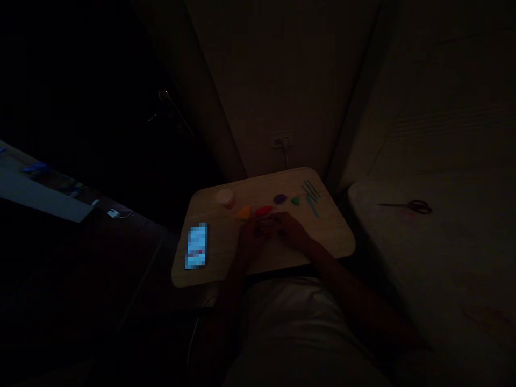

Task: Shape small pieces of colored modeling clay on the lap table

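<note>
In dim light, my left hand (250,236) and my right hand (288,230) meet over the small wooden table (226,263). Their fingers curl in toward each other around something small, too dark to name. Just beyond the fingertips lies a red lump that looks like modelling clay (264,210). An orange lump (243,212) sits beside my left hand. Farther back, past my right hand, are a purple lump (280,199) and a smaller green lump (295,200).
A round tub with a pale lid (225,198) stands at the back left. A lit phone (196,246) lies at the left. Thin greenish sticks (311,190) and a blue-green flat tool (312,206) are at the right. Scissors (415,206) rest on the pale surface beyond.
</note>
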Available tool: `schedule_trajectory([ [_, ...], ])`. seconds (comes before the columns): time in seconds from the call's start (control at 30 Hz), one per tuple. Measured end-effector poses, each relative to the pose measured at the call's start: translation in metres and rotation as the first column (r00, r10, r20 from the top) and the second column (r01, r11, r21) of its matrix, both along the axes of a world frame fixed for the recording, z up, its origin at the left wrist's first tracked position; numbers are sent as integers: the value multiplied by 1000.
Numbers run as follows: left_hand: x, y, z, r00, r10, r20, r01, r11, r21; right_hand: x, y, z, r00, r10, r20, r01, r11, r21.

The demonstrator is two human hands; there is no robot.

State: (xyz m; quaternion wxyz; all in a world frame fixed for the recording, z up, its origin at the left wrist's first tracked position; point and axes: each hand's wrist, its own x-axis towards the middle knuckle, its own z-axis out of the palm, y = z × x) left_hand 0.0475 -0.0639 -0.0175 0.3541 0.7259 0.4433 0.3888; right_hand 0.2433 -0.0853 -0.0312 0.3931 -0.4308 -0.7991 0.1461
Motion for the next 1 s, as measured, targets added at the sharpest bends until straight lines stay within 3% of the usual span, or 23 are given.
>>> schedule_trajectory([
  [0.33, 2, -3, 8, 997, -39, 68, 42, 998, -45, 1, -1, 0, 1000, 21, -19, -21, 1000, -14],
  [0.53, 3, -3, 4, 994, -36, 101, 45, 995, -89, 1, -1, -1, 999, 34, -11, -34, 999, 24],
  [0.83, 2, -1, 5, 998, -3, -68, 10, 995, 103, 1, 3, -8, 997, -8, -76, 7, 1000, -15],
  [1.0, 1, -2, 4, 998, 3, -68, 2, 998, 70, 3, 5, -13, 992, 6, -124, -8, 1000, -15],
])
